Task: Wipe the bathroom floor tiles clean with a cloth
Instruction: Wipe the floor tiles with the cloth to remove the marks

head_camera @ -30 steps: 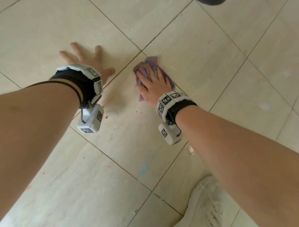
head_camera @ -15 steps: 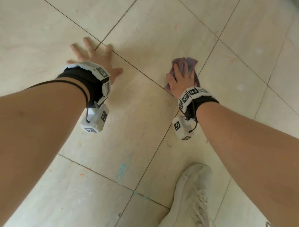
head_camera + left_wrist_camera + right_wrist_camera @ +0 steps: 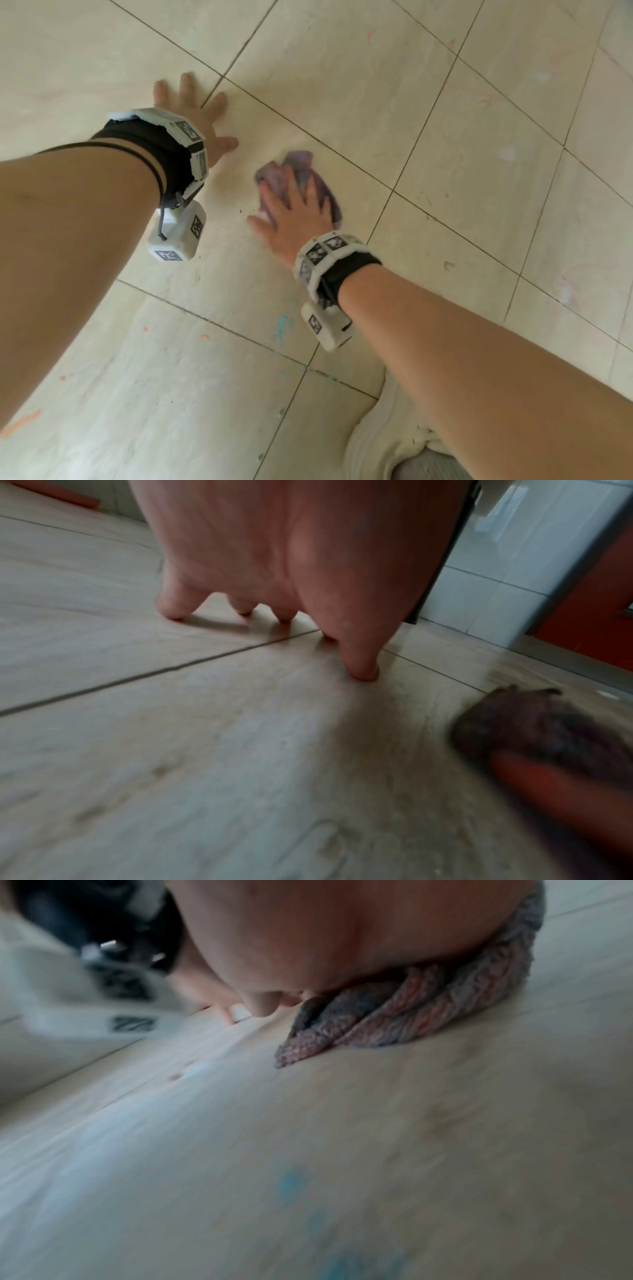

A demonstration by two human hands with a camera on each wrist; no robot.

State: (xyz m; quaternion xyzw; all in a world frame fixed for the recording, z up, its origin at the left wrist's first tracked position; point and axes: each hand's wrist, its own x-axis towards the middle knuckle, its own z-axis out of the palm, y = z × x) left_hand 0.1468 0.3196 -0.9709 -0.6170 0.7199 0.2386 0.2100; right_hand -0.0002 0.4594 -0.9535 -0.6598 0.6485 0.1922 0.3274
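A crumpled purple cloth [image 3: 301, 164] lies on the beige floor tiles [image 3: 342, 85], blurred by motion. My right hand [image 3: 291, 212] presses flat on top of it, fingers straight and spread, thumb on the tile to the left. The right wrist view shows the cloth [image 3: 411, 1020] bunched under the palm. My left hand [image 3: 191, 106] is planted flat on the tiles further left, fingers spread across a grout line; in the left wrist view its fingertips [image 3: 363, 672] touch the floor, with the cloth [image 3: 534, 723] at the right.
A blue smear [image 3: 281, 327] marks the tile below my right wrist, and orange specks [image 3: 205, 337] dot the lower left tiles. My white shoe [image 3: 383, 442] stands at the bottom. A white tiled wall [image 3: 496, 569] rises beyond the left hand.
My right hand has swept the cloth back leftward across the grout line, close to the left hand. The left hand stays planted on the floor.
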